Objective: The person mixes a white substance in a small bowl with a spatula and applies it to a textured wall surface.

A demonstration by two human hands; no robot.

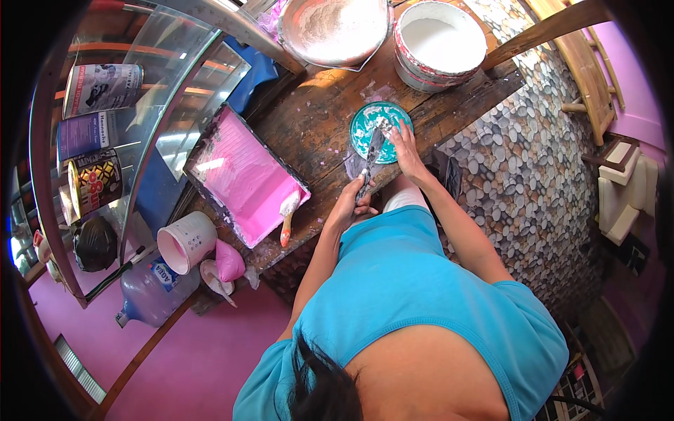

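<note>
My left hand [349, 205] grips the handle of a putty knife [371, 151], and its blade reaches up onto a round teal lid [370, 125] smeared with white paste. My right hand [407, 151] rests on the lid's right rim, fingers spread over the edge, holding it. The lid lies on a worn, paint-stained wooden table [316, 133]. Both forearms come up from my blue shirt at the lower middle.
A pink paint tray [242, 175] with a brush [288, 212] lies left of the lid. Behind stand a metal bowl of powder [333, 28] and a white paint bucket [439, 42]. A white cup [186, 242], water jug [151, 291] and glass cabinet with cans [98, 88] are at left.
</note>
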